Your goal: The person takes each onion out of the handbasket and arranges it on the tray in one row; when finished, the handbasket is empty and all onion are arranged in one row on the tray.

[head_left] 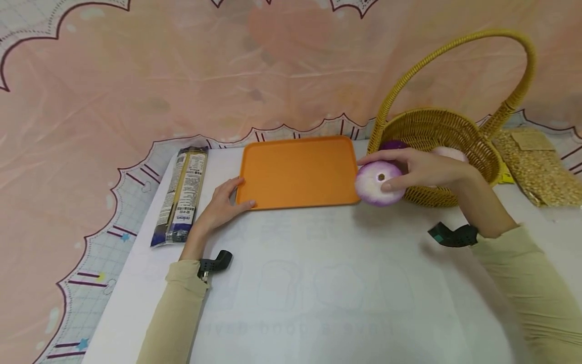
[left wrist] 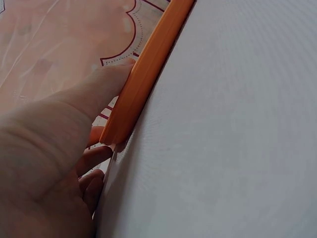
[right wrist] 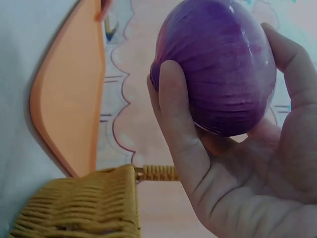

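My right hand (head_left: 420, 169) holds a purple-and-white onion (head_left: 377, 189) between thumb and fingers, in front of the basket and by the tray's right end. The right wrist view shows the onion's glossy purple side (right wrist: 223, 69) within that hand. An orange rectangular tray (head_left: 297, 174) lies flat on the white table. At its near left corner, my left hand (head_left: 223, 202) grips it, thumb along the front rim and fingers at the left edge. In the left wrist view the thumb (left wrist: 111, 79) touches the orange rim (left wrist: 133, 94), and the other fingers are partly hidden beyond the corner.
A yellow wicker basket (head_left: 436, 124) with a tall handle stands at the right, holding a dark purple item (head_left: 393, 145) and a pale round one (head_left: 450, 153). Beyond it lies a bag of yellowish grains (head_left: 541, 167). A long printed packet (head_left: 181, 194) lies left of the tray.
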Tool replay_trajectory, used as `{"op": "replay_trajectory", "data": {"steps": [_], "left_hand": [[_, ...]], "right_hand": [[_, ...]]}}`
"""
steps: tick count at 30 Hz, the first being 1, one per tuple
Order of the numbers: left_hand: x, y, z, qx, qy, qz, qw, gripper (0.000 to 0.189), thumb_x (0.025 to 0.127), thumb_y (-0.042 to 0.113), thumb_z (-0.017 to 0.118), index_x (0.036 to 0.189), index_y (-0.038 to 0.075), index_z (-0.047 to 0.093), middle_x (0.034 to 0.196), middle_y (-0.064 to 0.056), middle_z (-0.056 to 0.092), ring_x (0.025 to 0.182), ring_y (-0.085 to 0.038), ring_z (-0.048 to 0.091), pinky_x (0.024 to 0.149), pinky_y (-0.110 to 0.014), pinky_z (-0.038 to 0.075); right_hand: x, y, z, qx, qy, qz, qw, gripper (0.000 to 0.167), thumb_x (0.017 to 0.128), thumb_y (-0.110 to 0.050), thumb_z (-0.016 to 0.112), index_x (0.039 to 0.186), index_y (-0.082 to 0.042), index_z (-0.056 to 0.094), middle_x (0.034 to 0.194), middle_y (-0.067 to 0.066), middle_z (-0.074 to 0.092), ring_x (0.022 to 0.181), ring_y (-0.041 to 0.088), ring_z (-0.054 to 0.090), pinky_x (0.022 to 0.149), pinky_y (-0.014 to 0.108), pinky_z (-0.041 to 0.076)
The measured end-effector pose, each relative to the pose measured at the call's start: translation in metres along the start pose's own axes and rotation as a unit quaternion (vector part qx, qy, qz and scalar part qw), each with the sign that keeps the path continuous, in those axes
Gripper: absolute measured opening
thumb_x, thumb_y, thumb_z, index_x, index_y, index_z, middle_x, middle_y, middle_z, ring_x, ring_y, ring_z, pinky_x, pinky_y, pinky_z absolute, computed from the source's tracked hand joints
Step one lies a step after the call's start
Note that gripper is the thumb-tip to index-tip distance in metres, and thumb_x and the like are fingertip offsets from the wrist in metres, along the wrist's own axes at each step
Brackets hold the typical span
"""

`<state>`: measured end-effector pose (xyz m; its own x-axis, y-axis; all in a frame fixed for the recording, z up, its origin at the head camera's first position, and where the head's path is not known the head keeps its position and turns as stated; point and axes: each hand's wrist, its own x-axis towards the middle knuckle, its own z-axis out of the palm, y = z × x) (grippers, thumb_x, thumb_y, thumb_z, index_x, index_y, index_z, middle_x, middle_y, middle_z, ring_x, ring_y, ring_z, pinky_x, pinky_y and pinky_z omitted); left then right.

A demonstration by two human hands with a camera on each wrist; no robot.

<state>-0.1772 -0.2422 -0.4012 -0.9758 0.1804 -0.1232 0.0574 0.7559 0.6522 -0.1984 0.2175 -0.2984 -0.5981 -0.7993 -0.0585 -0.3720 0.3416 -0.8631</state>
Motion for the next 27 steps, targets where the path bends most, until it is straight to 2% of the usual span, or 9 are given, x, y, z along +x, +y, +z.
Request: {"op": "replay_trajectory", "data": {"steps": [3, 8, 11, 20, 23, 27], "left_hand": [[-0.001, -0.001, -0.001, 0.000, -0.001, -0.002, 1.0000, 0.081, 0.088, 0.039, 0.069, 0.152, 0.008, 0.030, 0.161, -0.015, 0.022, 0.149, -0.036, 0.011, 0.121, -0.057, 0.016], [-0.001, -0.002, -0.001, -0.005, 0.003, -0.001, 1.0000, 0.080, 0.088, 0.038, 0.069, 0.152, 0.009, 0.030, 0.161, -0.015, 0.022, 0.149, -0.035, 0.012, 0.121, -0.056, 0.016], [-0.001, -0.003, -0.001, -0.007, 0.003, 0.003, 1.0000, 0.081, 0.087, 0.038, 0.070, 0.151, 0.009, 0.031, 0.160, -0.015, 0.023, 0.149, -0.035, 0.013, 0.121, -0.056, 0.017], [0.000, -0.003, -0.001, -0.007, 0.002, 0.001, 1.0000, 0.081, 0.087, 0.041, 0.070, 0.152, 0.010, 0.031, 0.161, -0.014, 0.023, 0.149, -0.035, 0.012, 0.121, -0.056, 0.017], [-0.001, -0.003, 0.000, -0.007, 0.002, 0.002, 1.0000, 0.081, 0.087, 0.040, 0.070, 0.152, 0.011, 0.031, 0.160, -0.014, 0.023, 0.149, -0.034, 0.013, 0.121, -0.055, 0.017], [-0.001, -0.001, 0.000, -0.007, 0.002, 0.000, 1.0000, 0.080, 0.087, 0.041, 0.070, 0.151, 0.011, 0.031, 0.160, -0.013, 0.023, 0.149, -0.033, 0.013, 0.122, -0.054, 0.017]], "right_hand": [[0.006, 0.000, 0.006, -0.002, 0.025, 0.015, 0.9996, 0.052, 0.091, -0.007, 0.063, 0.140, -0.017, 0.051, 0.135, -0.004, 0.056, 0.114, 0.012, 0.053, 0.089, 0.018, 0.050], [0.019, -0.005, 0.021, 0.018, 0.080, 0.090, 0.9926, 0.050, 0.092, -0.024, 0.066, 0.139, -0.030, 0.052, 0.137, -0.004, 0.056, 0.117, 0.016, 0.052, 0.094, 0.018, 0.046], [0.024, -0.008, 0.027, 0.026, 0.095, 0.120, 0.9878, 0.051, 0.091, -0.028, 0.067, 0.139, -0.034, 0.051, 0.137, -0.004, 0.055, 0.118, 0.017, 0.051, 0.095, 0.020, 0.045], [0.033, -0.009, 0.036, 0.064, 0.098, 0.117, 0.9863, 0.054, 0.090, -0.028, 0.069, 0.140, -0.035, 0.049, 0.139, -0.005, 0.053, 0.119, 0.018, 0.052, 0.097, 0.020, 0.046], [0.039, -0.008, 0.041, 0.080, 0.092, 0.116, 0.9858, 0.057, 0.089, -0.028, 0.069, 0.142, -0.032, 0.046, 0.143, -0.005, 0.048, 0.122, 0.018, 0.051, 0.104, 0.027, 0.044], [0.048, -0.008, 0.047, 0.099, 0.090, 0.122, 0.9835, 0.057, 0.090, -0.031, 0.068, 0.143, -0.027, 0.045, 0.141, 0.000, 0.049, 0.126, 0.021, 0.048, 0.112, 0.043, 0.037]]}}
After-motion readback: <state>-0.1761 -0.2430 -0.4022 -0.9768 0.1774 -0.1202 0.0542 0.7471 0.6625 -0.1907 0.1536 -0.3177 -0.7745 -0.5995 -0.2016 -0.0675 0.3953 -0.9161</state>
